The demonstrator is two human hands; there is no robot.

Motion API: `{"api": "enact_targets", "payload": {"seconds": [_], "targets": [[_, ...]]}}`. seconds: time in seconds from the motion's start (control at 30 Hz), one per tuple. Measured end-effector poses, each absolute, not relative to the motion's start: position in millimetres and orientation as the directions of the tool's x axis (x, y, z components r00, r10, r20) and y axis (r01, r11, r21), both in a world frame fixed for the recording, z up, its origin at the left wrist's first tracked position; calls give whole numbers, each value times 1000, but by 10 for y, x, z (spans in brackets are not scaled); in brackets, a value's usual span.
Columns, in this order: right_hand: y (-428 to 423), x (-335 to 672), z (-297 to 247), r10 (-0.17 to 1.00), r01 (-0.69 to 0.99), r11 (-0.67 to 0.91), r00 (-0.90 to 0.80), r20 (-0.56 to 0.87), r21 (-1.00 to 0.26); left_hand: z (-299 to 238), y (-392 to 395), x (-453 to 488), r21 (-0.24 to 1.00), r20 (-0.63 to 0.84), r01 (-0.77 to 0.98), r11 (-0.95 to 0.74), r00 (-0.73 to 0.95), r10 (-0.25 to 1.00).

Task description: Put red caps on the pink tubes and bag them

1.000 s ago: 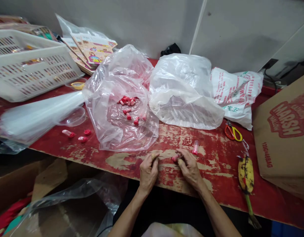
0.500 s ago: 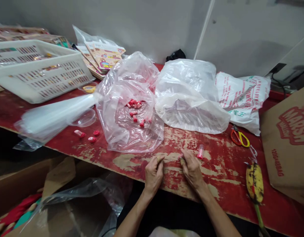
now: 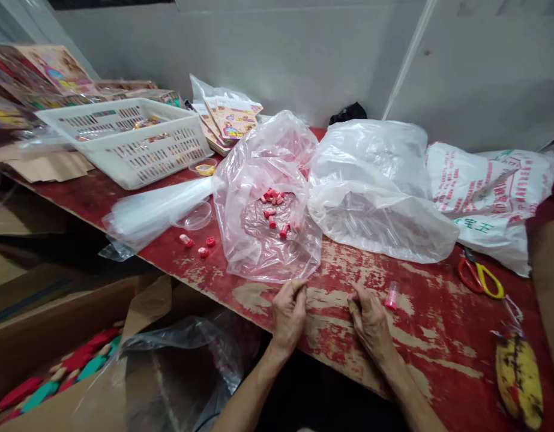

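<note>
My left hand (image 3: 289,315) rests at the front edge of the worn red table, fingers curled in and thumb against the index finger. Across a short gap, my right hand (image 3: 370,321) is also curled, its thumb tucked under the index finger. Whatever either hand holds, if anything, is hidden. Just right of my right hand stands a small clear tube with a pink-red base (image 3: 392,296). Beyond my left hand lies an open clear plastic bag (image 3: 263,261) with several small red-and-pink pieces (image 3: 272,197) in it. A white bag (image 3: 369,156) beside it holds clear tubes.
Loose red pieces (image 3: 203,252) lie left of the clear bag, near a clear round lid (image 3: 193,216) and plastic sleeves (image 3: 155,210). A white basket (image 3: 164,153) stands behind. Scissors (image 3: 480,275) and a spotted banana (image 3: 520,381) lie at right. An open carton (image 3: 146,318) is below left.
The view has swung left, so the things on the table appear further right and more of the left side shows. Both hands stay at the table edge, fingers still curled.
</note>
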State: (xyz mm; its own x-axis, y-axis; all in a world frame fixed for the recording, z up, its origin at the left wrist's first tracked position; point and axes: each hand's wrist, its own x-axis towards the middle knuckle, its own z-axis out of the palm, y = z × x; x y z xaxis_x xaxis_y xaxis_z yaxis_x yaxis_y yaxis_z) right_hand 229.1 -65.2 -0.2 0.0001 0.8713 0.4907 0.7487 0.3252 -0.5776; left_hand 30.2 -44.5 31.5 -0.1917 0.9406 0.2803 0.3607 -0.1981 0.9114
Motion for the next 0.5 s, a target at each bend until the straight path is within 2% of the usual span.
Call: {"api": "enact_targets", "payload": {"seconds": [0.17, 0.27, 0.37, 0.43, 0.5], "targets": [[-632, 2255, -24, 872, 736, 248, 113, 476, -630, 382, 132, -13, 836, 328, 541, -88, -365, 871], [-588, 2222, 53, 883, 762, 304, 1, 469, -572, 371, 536, -128, 728, 311, 685, 30, -368, 877], [-494, 2222, 145, 915, 788, 239, 14, 403, -568, 367, 864, -134, 695, 288, 716, 66, -361, 887], [-404, 2245, 177, 924, 848, 155, 57, 379, -506, 367, 1012, -104, 640, 263, 761, 106, -347, 900], [-309, 2275, 180, 930, 922, 83, 66, 363, -379, 360, 1109, -77, 545, 238, 825, 152, -326, 915]]}}
